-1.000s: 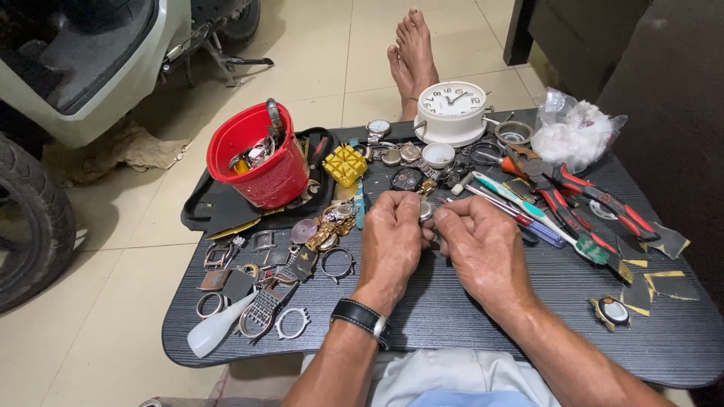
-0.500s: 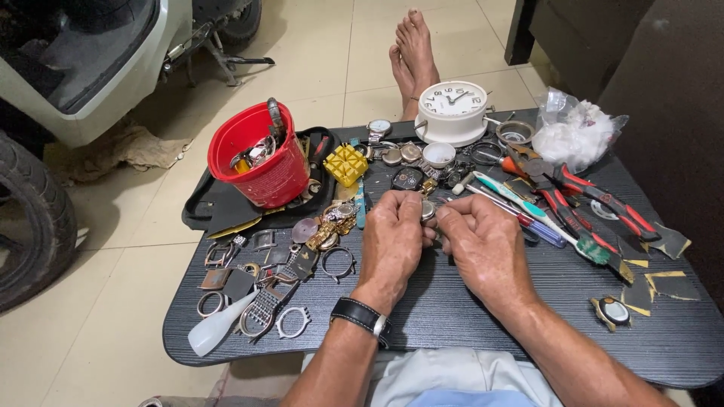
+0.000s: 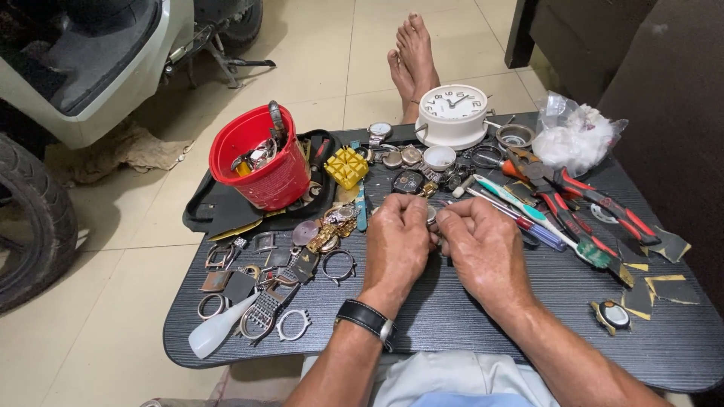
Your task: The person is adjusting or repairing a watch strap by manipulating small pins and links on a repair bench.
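Both hands meet over the middle of a dark tray table (image 3: 467, 316). My left hand (image 3: 397, 245), with a black wristwatch (image 3: 367, 319) on its wrist, and my right hand (image 3: 483, 245) pinch a small round metal watch part (image 3: 431, 215) between their fingertips. The part is mostly hidden by the fingers. Just beyond the hands lie several watch cases and a dark watch face (image 3: 408, 181).
A red bucket (image 3: 260, 160) with metal parts stands on a black tray at the left. Watch cases and bands (image 3: 264, 301) lie at the front left. A white alarm clock (image 3: 452, 113), a yellow block (image 3: 346, 166), red-handled pliers (image 3: 596, 200), a plastic bag (image 3: 581, 139) and a scooter wheel (image 3: 30, 218) are around.
Hardly anything has moved: both hands stay together on the small part, with only slight finger shifts.
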